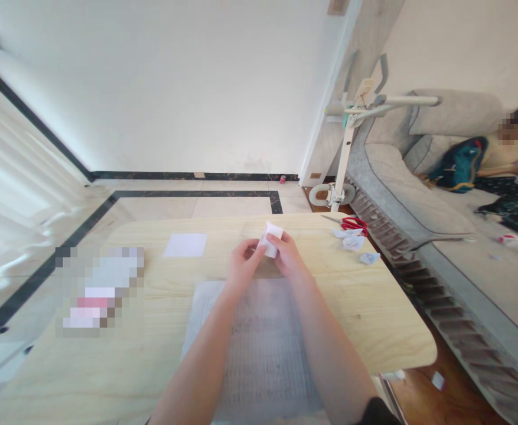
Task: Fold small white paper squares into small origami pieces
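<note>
Between my two hands is a small piece of folded white paper [269,238], raised just above the wooden table [161,330]. My left hand [243,262] pinches its lower left side, thumb on the front. On the right side, my right hand [287,254] grips it with the thumb across its face. The fingers behind the paper are partly hidden. Under my forearms lies a large printed sheet [263,348]. A flat square of white paper [185,245] rests to the left of my hands.
Red-handled scissors [354,224] lie at the table's far right, beside several folded paper pieces [351,241]. A blurred-out object [108,283] is on the left. Beyond stand a white exercise machine [345,147] and a grey sofa [400,177], where a person [502,153] sits.
</note>
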Available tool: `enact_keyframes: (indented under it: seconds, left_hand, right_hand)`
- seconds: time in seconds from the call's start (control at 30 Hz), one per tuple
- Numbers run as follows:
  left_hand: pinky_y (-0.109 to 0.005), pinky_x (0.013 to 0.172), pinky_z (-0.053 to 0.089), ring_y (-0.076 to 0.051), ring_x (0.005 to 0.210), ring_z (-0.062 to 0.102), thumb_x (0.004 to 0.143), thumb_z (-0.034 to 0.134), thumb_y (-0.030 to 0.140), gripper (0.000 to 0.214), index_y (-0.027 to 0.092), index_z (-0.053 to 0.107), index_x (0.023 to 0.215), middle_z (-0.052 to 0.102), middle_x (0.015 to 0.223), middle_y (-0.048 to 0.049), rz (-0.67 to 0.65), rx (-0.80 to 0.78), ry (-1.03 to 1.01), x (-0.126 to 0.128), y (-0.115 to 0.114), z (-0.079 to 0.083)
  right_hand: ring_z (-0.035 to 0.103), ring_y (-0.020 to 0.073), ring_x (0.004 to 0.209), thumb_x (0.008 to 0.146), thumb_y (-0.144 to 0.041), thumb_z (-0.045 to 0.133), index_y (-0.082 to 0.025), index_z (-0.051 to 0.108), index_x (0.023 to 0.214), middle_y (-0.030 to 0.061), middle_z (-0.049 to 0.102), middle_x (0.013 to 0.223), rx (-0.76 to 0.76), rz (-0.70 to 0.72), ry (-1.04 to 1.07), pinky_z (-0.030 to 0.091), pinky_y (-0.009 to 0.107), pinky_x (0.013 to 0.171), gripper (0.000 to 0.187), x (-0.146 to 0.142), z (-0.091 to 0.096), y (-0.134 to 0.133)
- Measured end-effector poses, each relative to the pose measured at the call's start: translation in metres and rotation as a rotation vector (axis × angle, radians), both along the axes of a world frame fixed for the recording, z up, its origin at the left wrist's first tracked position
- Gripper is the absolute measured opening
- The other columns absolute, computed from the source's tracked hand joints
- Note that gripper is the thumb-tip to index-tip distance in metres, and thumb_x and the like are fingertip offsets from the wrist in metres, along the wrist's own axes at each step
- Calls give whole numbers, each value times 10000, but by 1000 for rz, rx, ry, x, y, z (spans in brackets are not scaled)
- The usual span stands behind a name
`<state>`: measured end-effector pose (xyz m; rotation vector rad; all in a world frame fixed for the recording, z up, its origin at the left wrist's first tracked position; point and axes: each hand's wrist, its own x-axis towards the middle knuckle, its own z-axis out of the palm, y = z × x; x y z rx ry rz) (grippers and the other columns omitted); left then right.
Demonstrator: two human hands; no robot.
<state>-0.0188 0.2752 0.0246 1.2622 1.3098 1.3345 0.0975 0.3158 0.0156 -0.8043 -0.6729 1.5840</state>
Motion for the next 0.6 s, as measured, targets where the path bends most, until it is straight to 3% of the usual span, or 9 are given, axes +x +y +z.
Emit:
enact_keyframes:
  seconds: [0.2,0.6]
  left_hand:
    - [-253,671,449,-156,713,604,773,658,332,219,148,707,879,696,831,-55,-23,-22,-4,1,0,-2]
    - [-236,552,379,-126,529,511,787,597,295,180,159,672,695,590,562,9,-44,-55,41,-2,-1,-4]
  right_hand:
    - [582,125,552,525,-256,821,-169,664,728,-9,679,647,1,-14,-69,462,250,545,271,0,-3,1]
    - [553,124,550,578,-291,780,-180,652,765,-26,643,638,17,-44,-126,423,247,523,253,1,-8,4]
